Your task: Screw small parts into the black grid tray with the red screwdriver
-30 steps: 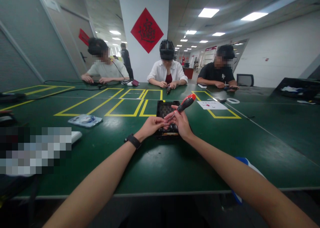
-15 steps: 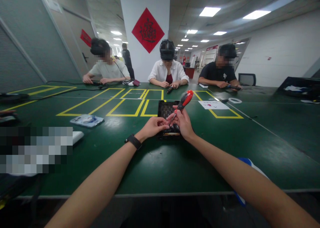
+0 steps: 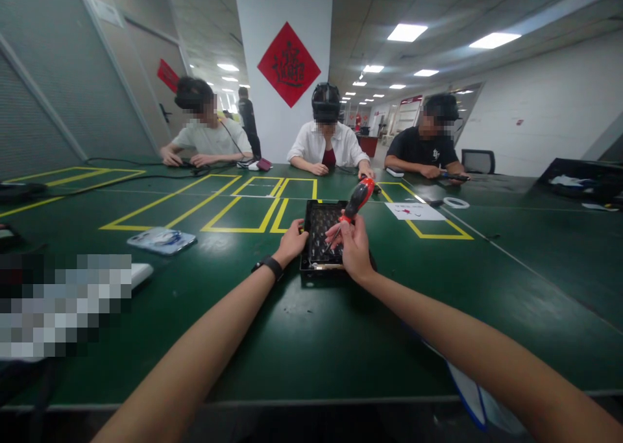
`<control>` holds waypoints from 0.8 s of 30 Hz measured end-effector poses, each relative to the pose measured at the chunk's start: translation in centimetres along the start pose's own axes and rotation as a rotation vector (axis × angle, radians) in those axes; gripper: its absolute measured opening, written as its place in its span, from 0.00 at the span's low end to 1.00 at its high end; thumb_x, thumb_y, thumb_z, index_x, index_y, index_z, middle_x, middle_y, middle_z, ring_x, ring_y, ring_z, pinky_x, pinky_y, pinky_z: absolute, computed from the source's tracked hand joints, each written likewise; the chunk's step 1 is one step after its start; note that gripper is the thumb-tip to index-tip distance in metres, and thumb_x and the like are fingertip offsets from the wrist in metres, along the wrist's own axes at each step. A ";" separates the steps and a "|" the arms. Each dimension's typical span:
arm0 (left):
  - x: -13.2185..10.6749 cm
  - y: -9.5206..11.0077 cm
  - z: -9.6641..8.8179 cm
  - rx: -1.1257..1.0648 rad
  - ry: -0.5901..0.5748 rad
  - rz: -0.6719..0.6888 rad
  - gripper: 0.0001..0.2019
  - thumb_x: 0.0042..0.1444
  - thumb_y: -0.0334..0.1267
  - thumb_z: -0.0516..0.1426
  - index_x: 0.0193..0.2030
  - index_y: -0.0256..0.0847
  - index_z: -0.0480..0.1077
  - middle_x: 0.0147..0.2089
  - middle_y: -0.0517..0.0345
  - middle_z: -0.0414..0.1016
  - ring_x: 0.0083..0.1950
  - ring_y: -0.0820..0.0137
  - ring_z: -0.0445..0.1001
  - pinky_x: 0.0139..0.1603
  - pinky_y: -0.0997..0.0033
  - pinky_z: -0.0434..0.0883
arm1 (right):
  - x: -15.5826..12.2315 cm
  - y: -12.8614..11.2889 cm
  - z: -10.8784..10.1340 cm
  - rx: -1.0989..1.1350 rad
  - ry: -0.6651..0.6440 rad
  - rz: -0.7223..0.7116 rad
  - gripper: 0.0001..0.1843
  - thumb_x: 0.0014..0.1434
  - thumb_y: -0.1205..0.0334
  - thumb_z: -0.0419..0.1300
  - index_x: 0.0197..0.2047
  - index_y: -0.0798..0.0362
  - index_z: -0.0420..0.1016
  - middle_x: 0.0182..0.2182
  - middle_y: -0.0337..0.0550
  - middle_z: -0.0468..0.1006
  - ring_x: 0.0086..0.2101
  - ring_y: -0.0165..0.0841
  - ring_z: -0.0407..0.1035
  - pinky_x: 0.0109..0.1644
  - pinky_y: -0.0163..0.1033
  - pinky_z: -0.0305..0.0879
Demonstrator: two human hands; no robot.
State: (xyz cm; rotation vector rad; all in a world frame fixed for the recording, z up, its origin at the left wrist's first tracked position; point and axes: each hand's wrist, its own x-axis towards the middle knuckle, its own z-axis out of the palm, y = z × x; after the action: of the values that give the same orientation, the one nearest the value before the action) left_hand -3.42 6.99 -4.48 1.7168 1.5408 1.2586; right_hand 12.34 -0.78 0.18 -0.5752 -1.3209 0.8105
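A red-and-black-handled screwdriver is held in my right hand, handle up and the thin metal shaft slanting down to the left. That hand hangs over the right side of an open black case, whose inside shows rows of small metallic pieces. At the case's left wall, my left hand grips the edge with its fingers bent against it. A black band circles my left wrist. The right hand hides part of the case's right side.
Green table with yellow tape outlines. A phone-like item lies to the left, a printed sheet and a white ring to the right. Three people sit opposite; the middle person reaches onto the table.
My left hand has left the screwdriver's tip and moved left to the case's edge. The screwdriver stays in my right hand. The middle person's hand has shifted right.
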 end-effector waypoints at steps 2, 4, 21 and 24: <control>1.6 -0.8 0.6 -0.037 -0.020 -0.005 0.23 0.49 0.29 0.51 0.54 0.38 0.62 0.50 0.48 0.71 0.51 0.65 0.69 0.54 0.62 0.63 | 0.7 0.5 -0.1 -0.033 -0.013 -0.007 0.14 0.60 0.52 0.50 0.46 0.51 0.59 0.25 0.35 0.72 0.23 0.24 0.67 0.23 0.29 0.64; 2.7 -1.2 1.0 -0.058 -0.028 0.035 0.23 0.50 0.29 0.49 0.54 0.37 0.63 0.50 0.49 0.71 0.50 0.65 0.69 0.54 0.63 0.63 | 1.5 1.2 -0.3 -0.049 -0.036 0.000 0.14 0.60 0.52 0.50 0.46 0.51 0.58 0.25 0.35 0.72 0.23 0.25 0.68 0.23 0.29 0.64; 7.5 -0.9 0.9 0.151 0.122 0.327 0.11 0.49 0.30 0.49 0.37 0.39 0.70 0.44 0.52 0.70 0.50 0.64 0.65 0.55 0.62 0.60 | 7.7 6.1 -0.2 0.064 -0.034 0.119 0.17 0.57 0.48 0.52 0.44 0.49 0.55 0.22 0.32 0.72 0.19 0.25 0.68 0.18 0.27 0.62; 5.8 0.5 0.1 0.110 -0.078 0.464 0.11 0.50 0.29 0.47 0.35 0.40 0.69 0.41 0.55 0.69 0.47 0.66 0.66 0.53 0.64 0.61 | 7.7 6.3 -0.3 0.053 -0.022 0.092 0.16 0.58 0.49 0.52 0.44 0.49 0.56 0.23 0.33 0.72 0.20 0.25 0.69 0.20 0.28 0.64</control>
State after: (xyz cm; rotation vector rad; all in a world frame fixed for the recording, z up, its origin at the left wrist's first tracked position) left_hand -3.53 12.43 -2.40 2.2559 1.2250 1.3175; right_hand 11.81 9.17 0.01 -0.5899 -1.2961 0.9267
